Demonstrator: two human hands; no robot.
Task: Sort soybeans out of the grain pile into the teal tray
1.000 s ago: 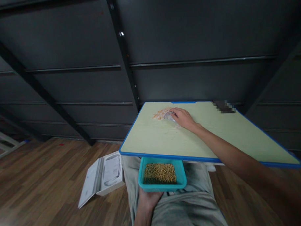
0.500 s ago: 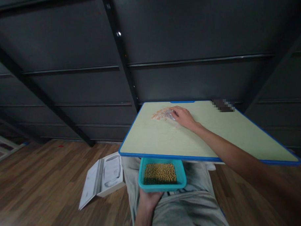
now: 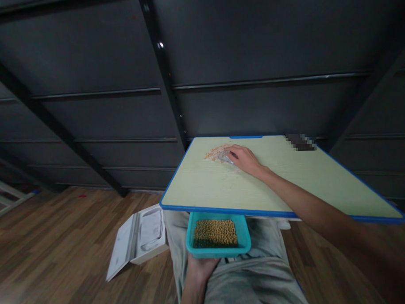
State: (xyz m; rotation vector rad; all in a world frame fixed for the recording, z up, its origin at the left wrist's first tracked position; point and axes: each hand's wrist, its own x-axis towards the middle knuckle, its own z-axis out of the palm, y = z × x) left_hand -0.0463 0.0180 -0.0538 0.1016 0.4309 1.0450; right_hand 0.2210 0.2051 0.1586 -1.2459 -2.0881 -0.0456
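Note:
My left hand (image 3: 201, 267) holds a turquoise plastic tray (image 3: 244, 237) from below at its near side, by my lap. A layer of round tan beans (image 3: 218, 231) covers much of the tray's bottom. On the pale green tabletop (image 3: 197, 187), my right hand (image 3: 245, 160) is closed on a piece of crumpled clear plastic (image 3: 225, 157), perhaps a bag; its shape is partly hidden by the fingers. Just left of the plastic, small orange-yellow pieces (image 3: 211, 155), like split grains, lie scattered on the table.
The table has a blue rim (image 3: 224, 210), with the tray under its near edge. A dark, pixelated object (image 3: 301, 142) lies at the far right corner. An opened white box (image 3: 148, 233) sits on the wooden floor to the left. A dark panelled wall (image 3: 252, 48) stands behind.
My right hand has shifted slightly left with the clear plastic, closer over the scattered pieces. The left hand and the tray have not moved.

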